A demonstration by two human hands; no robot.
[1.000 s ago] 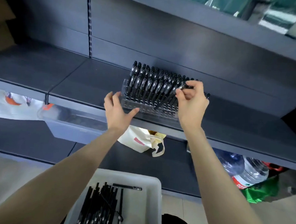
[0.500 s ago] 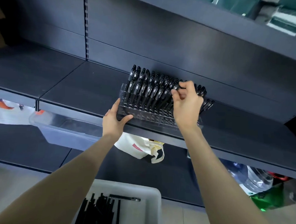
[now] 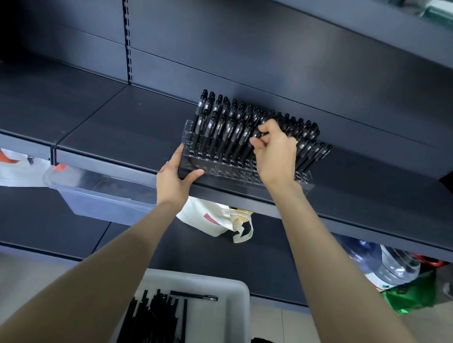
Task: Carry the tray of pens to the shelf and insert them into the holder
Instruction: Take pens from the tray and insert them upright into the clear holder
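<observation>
A clear acrylic pen holder point(image 3: 220, 168) stands at the front of the dark shelf point(image 3: 117, 129), filled with several rows of black pens point(image 3: 222, 124). My left hand point(image 3: 174, 179) grips the holder's left front corner, thumb along its front face. My right hand point(image 3: 272, 150) is over the middle of the holder and pinches the top of one black pen standing among the rows. Below, a white tray point(image 3: 235, 316) holds several loose black pens point(image 3: 154, 322), one lying crosswise near its far edge.
A clear plastic bin point(image 3: 95, 190) hangs under the shelf at the left. A white cloth bag point(image 3: 217, 220) lies on the lower shelf. Large water bottles point(image 3: 388, 266) and a green bag point(image 3: 410, 296) sit at the lower right. Another shelf juts out overhead.
My right hand has lowered the pinched pen from a slant above the rows down into the holder. My left hand slid from the holder's side to grip its front corner.
</observation>
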